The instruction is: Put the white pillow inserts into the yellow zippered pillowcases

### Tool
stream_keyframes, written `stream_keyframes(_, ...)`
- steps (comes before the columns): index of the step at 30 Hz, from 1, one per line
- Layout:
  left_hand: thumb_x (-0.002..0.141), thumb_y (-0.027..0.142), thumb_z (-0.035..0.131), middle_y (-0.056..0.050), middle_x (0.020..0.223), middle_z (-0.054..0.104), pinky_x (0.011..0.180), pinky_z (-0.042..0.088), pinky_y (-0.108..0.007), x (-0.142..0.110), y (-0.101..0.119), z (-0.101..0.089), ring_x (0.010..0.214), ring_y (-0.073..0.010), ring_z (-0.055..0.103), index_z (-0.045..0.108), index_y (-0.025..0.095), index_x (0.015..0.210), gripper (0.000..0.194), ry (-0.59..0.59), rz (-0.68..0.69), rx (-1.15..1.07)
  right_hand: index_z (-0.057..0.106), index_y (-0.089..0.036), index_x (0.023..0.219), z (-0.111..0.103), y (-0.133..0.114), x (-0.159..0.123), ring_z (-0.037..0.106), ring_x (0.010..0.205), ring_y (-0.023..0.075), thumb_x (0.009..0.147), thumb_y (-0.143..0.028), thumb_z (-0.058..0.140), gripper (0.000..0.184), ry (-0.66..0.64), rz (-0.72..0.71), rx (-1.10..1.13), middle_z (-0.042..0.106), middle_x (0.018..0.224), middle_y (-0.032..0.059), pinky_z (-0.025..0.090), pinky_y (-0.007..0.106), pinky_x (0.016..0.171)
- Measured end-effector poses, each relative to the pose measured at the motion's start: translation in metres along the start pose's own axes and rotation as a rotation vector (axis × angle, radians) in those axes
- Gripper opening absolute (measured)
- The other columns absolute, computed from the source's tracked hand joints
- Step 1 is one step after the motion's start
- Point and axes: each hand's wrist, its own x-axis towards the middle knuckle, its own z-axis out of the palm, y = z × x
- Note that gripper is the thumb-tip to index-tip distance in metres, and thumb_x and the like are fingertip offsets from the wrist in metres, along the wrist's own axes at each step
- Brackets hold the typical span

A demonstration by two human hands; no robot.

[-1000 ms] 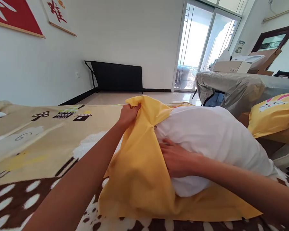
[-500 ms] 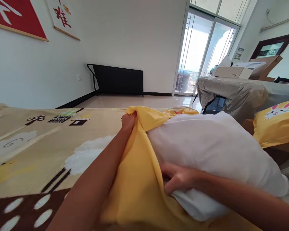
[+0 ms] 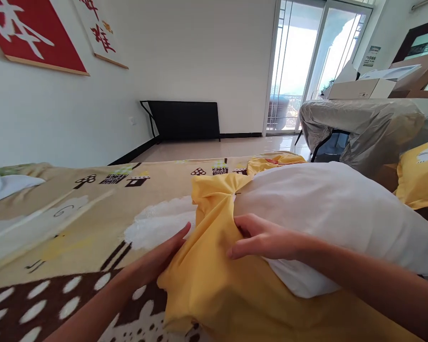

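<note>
A yellow pillowcase lies bunched on the bed, partly drawn over the end of a plump white pillow. My right hand is at the pillowcase's mouth, its thumb on the outside and its fingers tucked behind the hem, pinching the cloth beside the pillow. Against the pillowcase's left side rests my left hand, thumb stretched out and apart, its other fingers partly hidden by the fabric. The upper corner of the pillowcase stands up loosely in folds.
Beneath everything is a patterned beige and brown blanket. A yellow cushion with a rabbit print sits at the right. Beyond the bed are a plastic-covered table with boxes and a folded black frame by the wall.
My left hand has let go of the pillowcase's upper corner and slid down along its left side. My right hand stays at the hem. The view has shifted slightly.
</note>
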Motion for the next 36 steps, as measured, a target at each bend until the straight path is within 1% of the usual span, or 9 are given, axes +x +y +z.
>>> stream_keyframes(4, 0.064, 0.053, 0.071, -0.002, 0.072, 0.072, 0.073, 0.054, -0.036, 0.003, 0.008, 0.055, 0.078, -0.0276, 0.067, 0.070, 0.023, 0.088, 0.038, -0.161, 0.092, -0.104, 0.057, -0.018, 0.085, 0.011, -0.008, -0.009, 0.055, 0.073, 0.0149, 0.069, -0.040, 0.068, 0.030, -0.001, 0.008, -0.284, 0.060, 0.083, -0.0004, 0.041, 0.023, 0.056)
stream_keyframes(8, 0.059, 0.036, 0.077, -0.003, 0.081, 0.072, 0.070, 0.054, -0.034, 0.023, 0.028, 0.075, 0.077, -0.0252, 0.067, 0.067, 0.021, 0.092, 0.038, -0.132, 0.303, -0.132, 0.057, -0.017, 0.092, 0.013, -0.008, -0.029, 0.056, 0.079, 0.0161, 0.070, -0.036, 0.068, 0.031, 0.021, 0.018, -0.175, 0.060, 0.087, 0.0007, 0.045, 0.025, 0.063)
stream_keyframes(15, 0.057, 0.036, 0.077, -0.007, 0.089, 0.071, 0.065, 0.052, -0.032, 0.055, 0.105, 0.029, 0.075, -0.0227, 0.066, 0.065, 0.017, 0.093, 0.042, 0.352, 0.632, -0.198, 0.056, -0.021, 0.116, -0.004, -0.014, -0.038, 0.056, 0.102, 0.0186, 0.075, -0.030, 0.063, 0.043, 0.297, -0.083, 0.164, 0.060, 0.111, 0.0034, 0.045, 0.032, 0.090)
stream_keyframes(17, 0.057, 0.037, 0.077, -0.006, 0.090, 0.071, 0.063, 0.051, -0.029, 0.063, 0.114, 0.013, 0.074, -0.0209, 0.065, 0.065, 0.018, 0.094, 0.043, 0.411, 0.655, -0.177, 0.057, -0.021, 0.116, -0.015, -0.008, -0.040, 0.056, 0.102, 0.0183, 0.075, -0.029, 0.063, 0.043, 0.252, -0.024, 0.125, 0.061, 0.110, 0.0033, 0.044, 0.033, 0.091)
stream_keyframes(20, 0.055, 0.039, 0.078, -0.006, 0.082, 0.071, 0.057, 0.049, -0.027, 0.075, 0.098, -0.005, 0.066, -0.0191, 0.064, 0.065, 0.017, 0.092, 0.045, 0.411, 0.594, -0.133, 0.059, -0.018, 0.111, -0.034, 0.002, -0.051, 0.056, 0.097, 0.0180, 0.075, -0.029, 0.064, 0.039, 0.145, 0.099, -0.047, 0.063, 0.101, 0.0032, 0.044, 0.033, 0.087)
stream_keyframes(25, 0.049, 0.038, 0.082, -0.007, 0.075, 0.072, 0.053, 0.051, -0.029, 0.080, 0.044, -0.026, 0.062, -0.0224, 0.065, 0.067, 0.014, 0.092, 0.052, 0.276, 0.392, -0.013, 0.059, -0.017, 0.096, -0.052, -0.002, -0.057, 0.053, 0.082, 0.0149, 0.080, -0.039, 0.056, 0.027, 0.395, 0.168, -0.363, 0.061, 0.089, 0.0025, 0.041, 0.028, 0.072)
stream_keyframes(29, 0.055, 0.039, 0.079, -0.006, 0.079, 0.073, 0.051, 0.051, -0.027, 0.069, 0.028, -0.048, 0.067, -0.0247, 0.067, 0.069, 0.016, 0.092, 0.044, 0.125, 0.212, 0.183, 0.053, -0.019, 0.112, -0.034, -0.015, -0.027, 0.049, 0.064, 0.0137, 0.081, -0.038, 0.052, 0.036, 0.373, 0.183, -0.608, 0.060, 0.074, 0.0002, 0.036, 0.026, 0.058)
stream_keyframes(33, 0.063, 0.041, 0.075, -0.010, 0.089, 0.073, 0.058, 0.054, -0.028, 0.055, 0.013, -0.061, 0.075, -0.0257, 0.068, 0.070, 0.016, 0.088, 0.036, -0.076, 0.088, 0.137, 0.039, -0.019, 0.135, -0.008, -0.014, 0.018, 0.055, 0.077, 0.0201, 0.078, -0.033, 0.052, 0.060, 0.415, 0.051, -0.818, 0.063, 0.088, 0.0059, 0.039, 0.028, 0.062)
stream_keyframes(36, 0.064, 0.037, 0.077, -0.010, 0.093, 0.073, 0.063, 0.055, -0.026, 0.046, 0.000, -0.058, 0.078, -0.0236, 0.069, 0.069, 0.015, 0.090, 0.035, -0.141, 0.103, 0.064, 0.033, -0.016, 0.140, 0.007, -0.003, 0.052, 0.056, 0.091, 0.0241, 0.075, -0.028, 0.051, 0.068, 0.333, 0.003, -0.830, 0.062, 0.104, 0.0110, 0.043, 0.030, 0.066)
